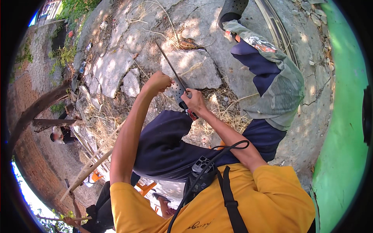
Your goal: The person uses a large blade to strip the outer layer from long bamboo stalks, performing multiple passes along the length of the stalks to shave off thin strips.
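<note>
My right hand (pixel 195 102) is closed around the near end of a long, thin, dark knife (pixel 171 61), whose blade slants up and away to the left over the stony ground. Just left of the blade, my left hand (pixel 158 83) is closed, its fingertips pinched together; whatever they hold is too small to make out. Both hands are above a grey perforated clog (pixel 176 90) on my left foot. A grey-green cloth (pixel 280 95) drapes over my bent right leg, and the other clog (pixel 235 8) is at the far right.
Pale plant strips (pixel 229 124) litter the broken concrete (pixel 194 68). Long slats (pixel 274 23) lie beyond my right leg, beside a green wall (pixel 342 116). At lower left are poles (pixel 91 167), an orange stool (pixel 146 188) and a person in dark clothes (pixel 99 211). A black cable (pixel 194 182) crosses my lap.
</note>
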The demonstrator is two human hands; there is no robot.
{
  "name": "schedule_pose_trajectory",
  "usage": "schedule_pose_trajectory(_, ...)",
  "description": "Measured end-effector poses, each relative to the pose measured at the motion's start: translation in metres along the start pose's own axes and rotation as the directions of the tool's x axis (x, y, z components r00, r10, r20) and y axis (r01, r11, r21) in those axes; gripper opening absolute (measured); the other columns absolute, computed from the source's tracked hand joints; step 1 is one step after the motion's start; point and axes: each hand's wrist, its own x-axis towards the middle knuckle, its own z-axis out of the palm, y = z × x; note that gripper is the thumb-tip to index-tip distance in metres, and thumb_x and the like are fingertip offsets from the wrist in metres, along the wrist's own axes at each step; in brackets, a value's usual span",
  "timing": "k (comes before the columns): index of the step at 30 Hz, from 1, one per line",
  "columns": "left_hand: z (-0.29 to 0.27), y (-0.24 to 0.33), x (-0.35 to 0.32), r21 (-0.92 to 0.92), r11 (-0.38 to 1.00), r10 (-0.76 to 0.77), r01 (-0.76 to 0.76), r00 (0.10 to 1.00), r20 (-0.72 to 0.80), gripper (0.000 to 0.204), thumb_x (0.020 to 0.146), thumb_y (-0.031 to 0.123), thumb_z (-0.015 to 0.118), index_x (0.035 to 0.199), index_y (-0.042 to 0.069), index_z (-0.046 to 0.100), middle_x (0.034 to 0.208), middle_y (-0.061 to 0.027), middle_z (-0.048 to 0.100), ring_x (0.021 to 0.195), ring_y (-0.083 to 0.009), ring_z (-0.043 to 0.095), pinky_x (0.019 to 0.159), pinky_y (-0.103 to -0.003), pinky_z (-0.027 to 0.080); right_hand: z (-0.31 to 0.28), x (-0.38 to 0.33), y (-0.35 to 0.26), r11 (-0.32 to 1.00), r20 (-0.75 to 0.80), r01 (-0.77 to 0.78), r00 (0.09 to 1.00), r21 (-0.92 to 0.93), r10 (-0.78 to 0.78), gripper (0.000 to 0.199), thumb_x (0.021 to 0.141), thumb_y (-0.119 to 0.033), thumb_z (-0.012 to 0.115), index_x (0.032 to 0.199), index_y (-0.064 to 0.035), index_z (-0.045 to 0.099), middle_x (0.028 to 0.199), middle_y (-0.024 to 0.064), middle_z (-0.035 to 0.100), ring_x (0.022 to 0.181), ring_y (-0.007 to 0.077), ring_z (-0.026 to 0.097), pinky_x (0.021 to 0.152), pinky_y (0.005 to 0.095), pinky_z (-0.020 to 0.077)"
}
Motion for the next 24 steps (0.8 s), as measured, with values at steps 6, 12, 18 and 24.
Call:
schedule_pose_trajectory(6,0.002,-0.002,0.008,-0.029,1.0,-0.002,0.003,0.999,0.049,0.021,0.1,0.009,0.054,0.097,-0.005,0.07,0.069,-0.0024,0.057,0.049,-0.0079,0.04,0.042,-0.027,0.026,-0.005,0.006,0.013,0.999,-0.047,0.037,0.998,-0.04,-0.039,0.041,0.083,-0.033,0.066,0.087,0.0075,0.065,0.068,0.0209,0.064,0.063,0.0278,0.064,0.066,0.0417,0.0495)
schedule_pose_trajectory(12,0.002,0.004,0.005,-0.207,0.978,0.007,0.015,0.994,0.107,0.019,0.099,0.01,0.057,0.099,-0.005,0.069,0.067,-0.0022,0.056,0.046,-0.007,0.039,0.04,-0.027,0.026,-0.006,0.004,0.009,0.999,-0.043,-0.017,0.999,-0.038,0.015,0.045,0.083,-0.035,0.066,0.093,0.0088,0.067,0.074,0.0268,0.066,0.071,0.0344,0.068,0.072,0.0443,0.0514)
schedule_pose_trajectory(18,0.0,-0.009,0.013,-0.081,0.997,0.019,-0.018,1.0,0.006,0.018,0.098,0.008,0.058,0.096,-0.004,0.071,0.065,-0.0032,0.056,0.046,-0.0094,0.038,0.04,-0.03,0.026,0.004,0.009,0.007,0.996,-0.081,0.064,0.994,-0.069,-0.069,0.043,0.082,-0.033,0.068,0.095,0.0083,0.068,0.071,0.0222,0.068,0.066,0.0334,0.069,0.066,0.0427,0.0525)
schedule_pose_trajectory(24,0.015,0.014,0.009,-0.054,0.996,0.08,-0.077,0.996,0.049,0.016,0.096,0.009,0.061,0.094,-0.003,0.072,0.068,-0.0039,0.058,0.047,-0.0099,0.039,0.041,-0.03,0.026,-0.015,0.024,0.047,0.987,-0.147,0.043,0.987,-0.157,-0.066,0.052,0.083,-0.034,0.069,0.106,0.0124,0.069,0.077,0.0264,0.071,0.078,0.0349,0.074,0.074,0.0402,0.0554)
